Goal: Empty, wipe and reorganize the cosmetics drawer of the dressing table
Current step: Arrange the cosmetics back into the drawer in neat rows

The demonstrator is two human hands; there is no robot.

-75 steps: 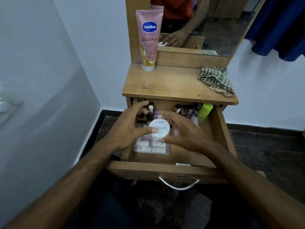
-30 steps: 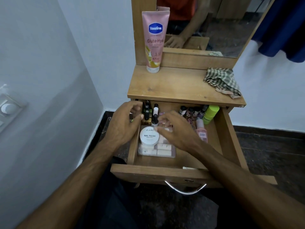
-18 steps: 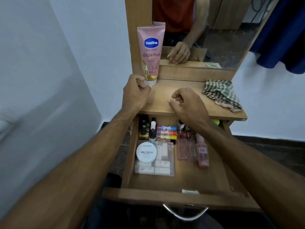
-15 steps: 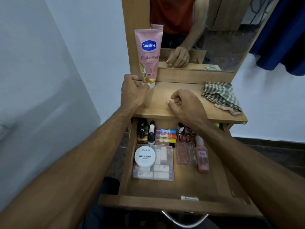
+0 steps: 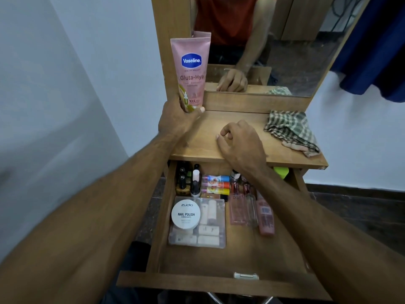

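The Vaseline lotion tube (image 5: 191, 72), standing on the dressing-table top (image 5: 245, 148), is gripped at its base by the left hand (image 5: 178, 119); the right hand (image 5: 240, 142) rests loosely curled, empty. Held so low, the tube could be tipped toward the open, packed drawer (image 5: 219, 263).

One pink Vaseline lotion tube (image 5: 191, 71) stands on the dressing table top (image 5: 236, 128), and one checked cloth (image 5: 289, 130) lies on that top too. Inside the open drawer (image 5: 219, 260) below the top: one round white nail polish remover tub (image 5: 185, 214) sits on one clear plastic case (image 5: 210, 229); three lip balm sticks (image 5: 215, 184) lie stacked side by side behind the case; one pink spray bottle (image 5: 265, 218) and two clear glass bottles (image 5: 242, 207) lie right of the case. One green cap (image 5: 281, 172) shows at the drawer's back right. The small dark bottles (image 5: 186, 178) at the back left number several, the exact count unclear. Two hands (image 5: 238, 141) show.
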